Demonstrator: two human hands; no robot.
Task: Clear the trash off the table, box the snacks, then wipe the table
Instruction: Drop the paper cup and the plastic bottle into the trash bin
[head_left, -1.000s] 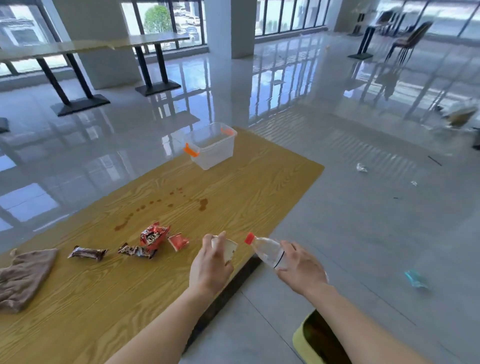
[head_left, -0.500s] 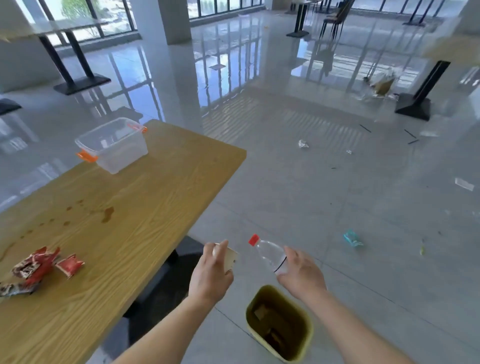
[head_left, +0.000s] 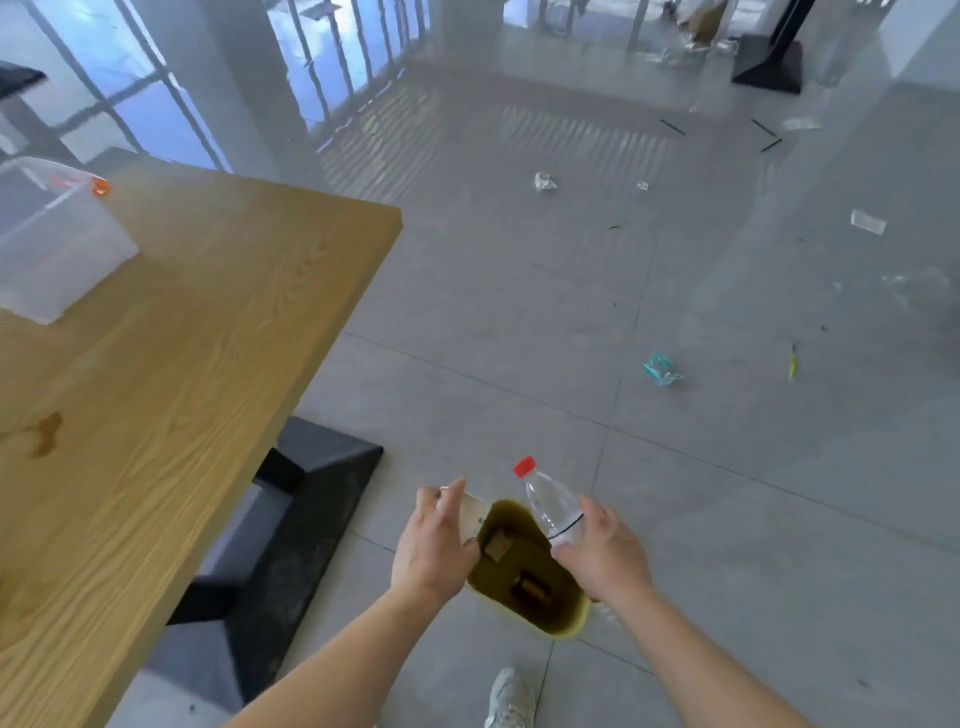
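Observation:
A yellow-green trash bin (head_left: 574, 621) stands on the floor right of the wooden table (head_left: 171, 374), with some scraps inside. My left hand (head_left: 434, 553) grips a small white paper cup (head_left: 475, 512) over the bin's left rim. My right hand (head_left: 602, 556) holds a clear plastic bottle (head_left: 550, 501) with a red cap, tilted up and left over the bin's right side. A clear plastic box (head_left: 52, 244) with orange latches sits on the table at the far left. A brown stain (head_left: 47, 431) marks the tabletop. The snacks are out of view.
The table's black metal base (head_left: 291, 525) spreads on the floor left of the bin. My white shoe (head_left: 511, 696) is just below the bin. Scattered litter lies on the grey tiles, including a teal wrapper (head_left: 662, 370) and crumpled paper (head_left: 544, 182).
My view has swung right and down, away from the table and snacks. Both hands, still holding the cup and bottle, now hang directly over the bin.

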